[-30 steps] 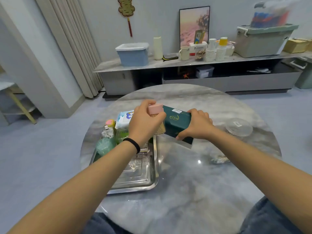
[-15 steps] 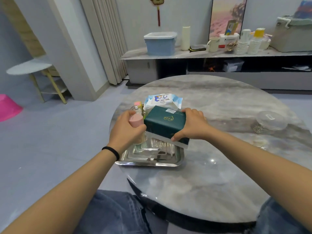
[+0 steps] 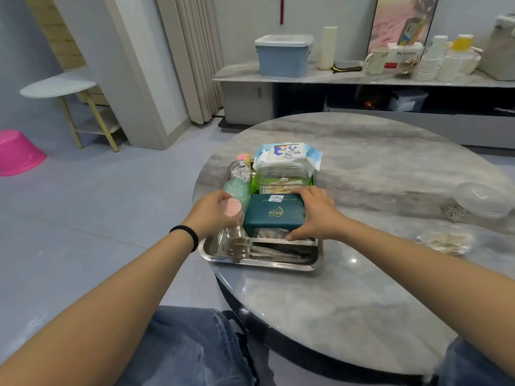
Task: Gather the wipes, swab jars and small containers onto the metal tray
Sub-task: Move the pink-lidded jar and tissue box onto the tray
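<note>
The metal tray [image 3: 259,260] sits at the left edge of the round marble table [image 3: 348,302]. On its far end lies a white and blue wipes pack [image 3: 288,156], with a clear box of swabs [image 3: 282,179], a green swab jar [image 3: 237,190] and a clear jar with a pink-yellow lid [image 3: 242,168]. My right hand [image 3: 317,214] grips a dark green tissue box [image 3: 274,214] low over the tray's middle. My left hand [image 3: 210,214] holds a clear jar with a pink lid [image 3: 232,208] just left of it, its base at the tray.
A clear round lidded container [image 3: 482,200] and a clear bag of swabs [image 3: 443,242] lie on the table to the right. A long sideboard [image 3: 362,76] with boxes and cups stands behind. A pink basin [image 3: 16,153] and a small side table [image 3: 58,86] are at the left.
Both hands have come down toward the tray, bringing the green box and the pink-lidded jar lower over it. My view has shifted, so the tray now sits nearer the centre.
</note>
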